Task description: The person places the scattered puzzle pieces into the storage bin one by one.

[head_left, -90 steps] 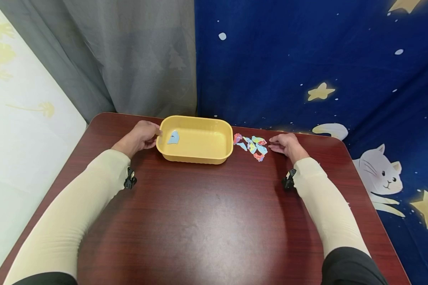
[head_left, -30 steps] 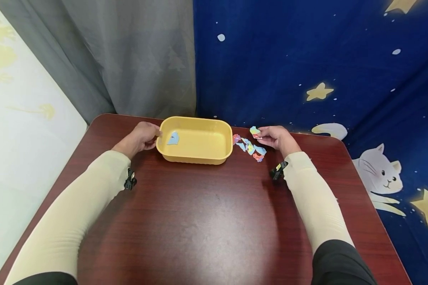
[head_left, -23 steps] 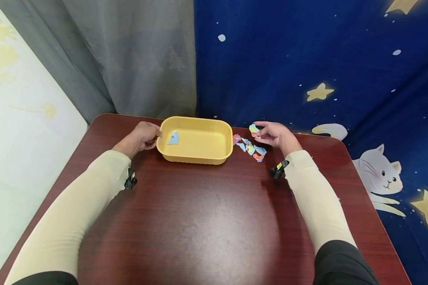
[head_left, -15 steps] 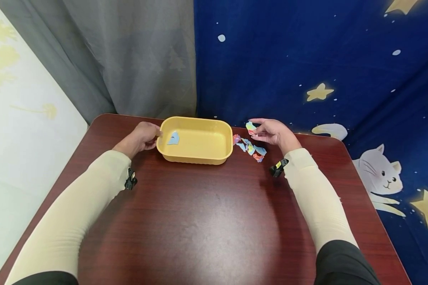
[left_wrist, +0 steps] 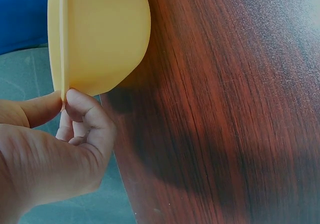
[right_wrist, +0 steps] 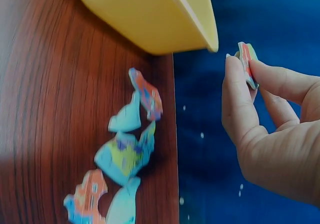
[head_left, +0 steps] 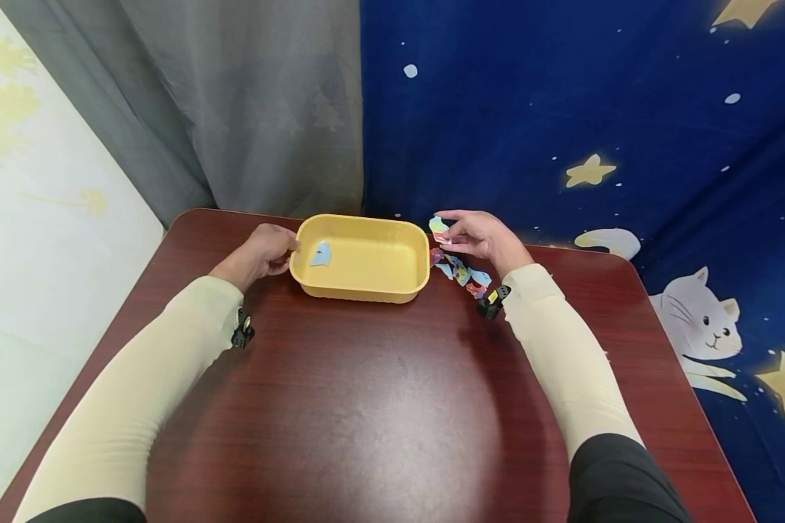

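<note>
A yellow plastic tub [head_left: 366, 293] stands at the back of the table, with one light-blue puzzle piece [head_left: 321, 254] lying in its left end. My left hand [head_left: 268, 248] pinches the tub's left rim; the left wrist view shows thumb and forefinger [left_wrist: 82, 104] on either side of the edge. Between the thumb and fingers of my right hand [head_left: 482, 236] is a red, yellow and light-blue puzzle piece [head_left: 439, 228], held up just right of the tub's right end. Below that hand, several colourful puzzle pieces [right_wrist: 125, 159] lie on the table.
The dark red wooden table [head_left: 340, 407] has its back edge close behind the tub and loose pieces. A grey curtain [head_left: 268, 109] and a blue starry curtain [head_left: 497, 109] hang behind it. A pale panel [head_left: 52, 218] stands at the left.
My right hand has picked up the red, yellow and light-blue puzzle piece from the group and moved it up and left towards the tub. My left hand stays on the rim.
</note>
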A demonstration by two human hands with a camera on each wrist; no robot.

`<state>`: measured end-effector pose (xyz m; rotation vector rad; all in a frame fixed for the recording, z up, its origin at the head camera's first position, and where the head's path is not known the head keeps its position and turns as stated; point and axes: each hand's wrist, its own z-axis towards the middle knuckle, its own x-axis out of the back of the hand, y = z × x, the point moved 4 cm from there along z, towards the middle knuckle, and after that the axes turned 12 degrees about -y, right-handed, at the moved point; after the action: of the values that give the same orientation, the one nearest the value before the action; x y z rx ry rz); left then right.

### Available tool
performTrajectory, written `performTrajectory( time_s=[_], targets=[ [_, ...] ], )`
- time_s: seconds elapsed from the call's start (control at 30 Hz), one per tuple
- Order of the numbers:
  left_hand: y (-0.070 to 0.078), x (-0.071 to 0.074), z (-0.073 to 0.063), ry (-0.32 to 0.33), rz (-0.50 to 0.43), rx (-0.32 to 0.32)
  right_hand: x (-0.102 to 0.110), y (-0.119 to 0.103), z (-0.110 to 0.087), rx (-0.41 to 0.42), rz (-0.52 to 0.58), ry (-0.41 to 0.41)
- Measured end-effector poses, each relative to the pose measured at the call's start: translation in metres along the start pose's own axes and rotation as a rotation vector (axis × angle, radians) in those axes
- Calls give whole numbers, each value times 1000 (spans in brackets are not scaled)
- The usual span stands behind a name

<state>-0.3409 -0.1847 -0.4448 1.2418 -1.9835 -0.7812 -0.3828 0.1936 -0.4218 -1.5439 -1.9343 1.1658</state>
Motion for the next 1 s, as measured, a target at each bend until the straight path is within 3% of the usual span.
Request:
performTrajectory(
  time_s=[1.0],
  targets=[
    [1, 1, 1, -14, -11, 2, -76, -1, 42, 37, -93, -27]
  ],
)
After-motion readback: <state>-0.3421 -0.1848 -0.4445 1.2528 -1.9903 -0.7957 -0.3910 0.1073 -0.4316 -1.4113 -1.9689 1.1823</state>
